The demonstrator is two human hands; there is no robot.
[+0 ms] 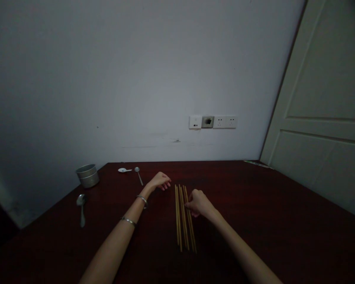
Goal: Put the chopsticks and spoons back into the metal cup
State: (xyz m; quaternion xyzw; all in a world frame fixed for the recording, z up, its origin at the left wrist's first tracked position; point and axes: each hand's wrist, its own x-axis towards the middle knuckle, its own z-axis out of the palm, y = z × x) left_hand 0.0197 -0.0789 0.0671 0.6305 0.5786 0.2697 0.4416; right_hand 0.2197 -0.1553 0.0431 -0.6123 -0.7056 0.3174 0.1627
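Several wooden chopsticks (pixel 182 225) lie lengthwise in side-by-side pairs on the dark red table (pixel 242 193). At the right-hand pair, the thumb and fingers of my right hand (pixel 199 202) are pinched together on the chopsticks, a bit above their middle. My left hand (pixel 160 181) hovers left of the chopsticks' far ends, fingers loosely bent and apart, with nothing in it. Two bracelets circle my left wrist and forearm.
On the left stand a metal cup (pixel 88 176) and a large metal spoon (pixel 81 209). A white spoon (pixel 124 170) and a small metal spoon (pixel 139 176) lie farther back. Wall sockets (pixel 225 122) sit above the table; a flat strip (pixel 258 164) lies at the back right.
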